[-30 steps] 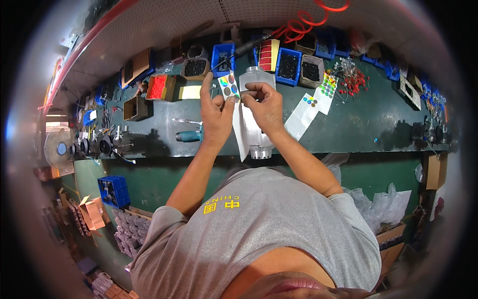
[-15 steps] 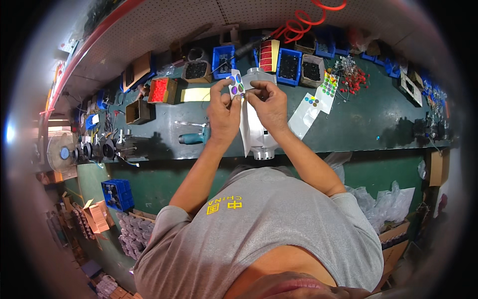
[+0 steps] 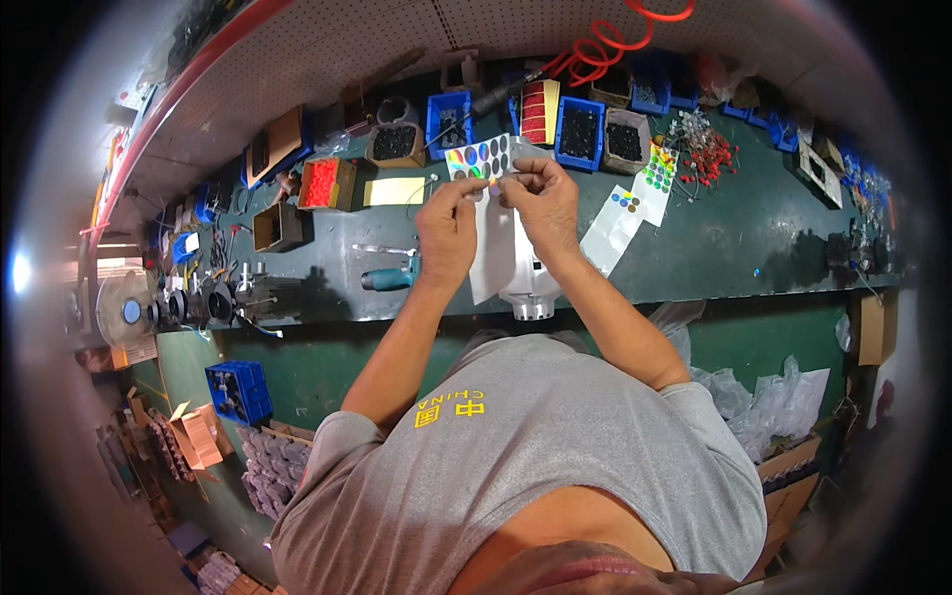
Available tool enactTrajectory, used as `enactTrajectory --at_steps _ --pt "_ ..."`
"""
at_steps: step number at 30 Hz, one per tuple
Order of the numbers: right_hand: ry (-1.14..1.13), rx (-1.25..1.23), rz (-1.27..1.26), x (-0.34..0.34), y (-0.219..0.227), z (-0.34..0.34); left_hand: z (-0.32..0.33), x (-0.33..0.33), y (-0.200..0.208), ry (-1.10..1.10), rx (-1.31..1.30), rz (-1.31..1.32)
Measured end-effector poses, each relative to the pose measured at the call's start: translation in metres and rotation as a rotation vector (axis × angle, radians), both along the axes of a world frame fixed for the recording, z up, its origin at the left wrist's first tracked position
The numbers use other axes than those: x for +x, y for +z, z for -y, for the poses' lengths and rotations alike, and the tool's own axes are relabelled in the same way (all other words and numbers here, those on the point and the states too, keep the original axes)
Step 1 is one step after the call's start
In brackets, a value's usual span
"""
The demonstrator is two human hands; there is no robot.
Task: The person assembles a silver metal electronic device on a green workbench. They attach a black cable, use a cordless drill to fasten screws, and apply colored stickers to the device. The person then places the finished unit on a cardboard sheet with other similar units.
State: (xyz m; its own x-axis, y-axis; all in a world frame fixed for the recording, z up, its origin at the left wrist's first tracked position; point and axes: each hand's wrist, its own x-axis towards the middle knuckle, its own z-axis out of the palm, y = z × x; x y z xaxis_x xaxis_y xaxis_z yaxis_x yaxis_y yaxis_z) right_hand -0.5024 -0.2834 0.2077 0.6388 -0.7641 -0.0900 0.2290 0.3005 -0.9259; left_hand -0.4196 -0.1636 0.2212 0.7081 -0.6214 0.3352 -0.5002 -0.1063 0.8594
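My left hand (image 3: 448, 233) pinches a white sheet of round, shiny rainbow stickers (image 3: 479, 152) by its side. My right hand (image 3: 544, 206) has its thumb and forefinger closed at the same sheet, beside a small shiny spot; whether a sticker is loose there, I cannot tell. The sheet's pale lower part hangs down between my hands. Behind it a silver cylindrical housing (image 3: 533, 290) lies on the bench, partly hidden by the sheet and my right hand.
A teal power tool (image 3: 387, 279) lies left of my left forearm. More sticker sheets (image 3: 612, 233) lie to the right. Blue bins (image 3: 578, 132), a box of red parts (image 3: 325, 182) and a pile of red-tipped parts (image 3: 706, 159) line the back. A coiled red hose (image 3: 598, 55) hangs above.
The sticker sheet has turned and spread flatter, so more rows of round stickers show. My left hand's fingers have lowered and curled in; my right hand has barely moved.
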Motion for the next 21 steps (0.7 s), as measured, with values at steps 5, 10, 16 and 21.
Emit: enactTrajectory --at_steps 5,10,16,21 --pt "-0.029 -0.07 0.019 0.001 0.003 -0.003 0.0 -0.002 0.005 -0.022 0.029 0.112" --pt "0.03 0.089 0.13 -0.001 0.011 -0.008 -0.003 0.001 -0.003 -0.019 -0.003 -0.023" --pt "0.103 0.17 0.128 -0.002 0.009 -0.004 -0.004 0.002 -0.004 -0.036 -0.045 -0.036" --pt "0.145 0.143 0.102 -0.005 0.003 -0.001 -0.009 0.003 -0.007 -0.024 -0.002 0.001"
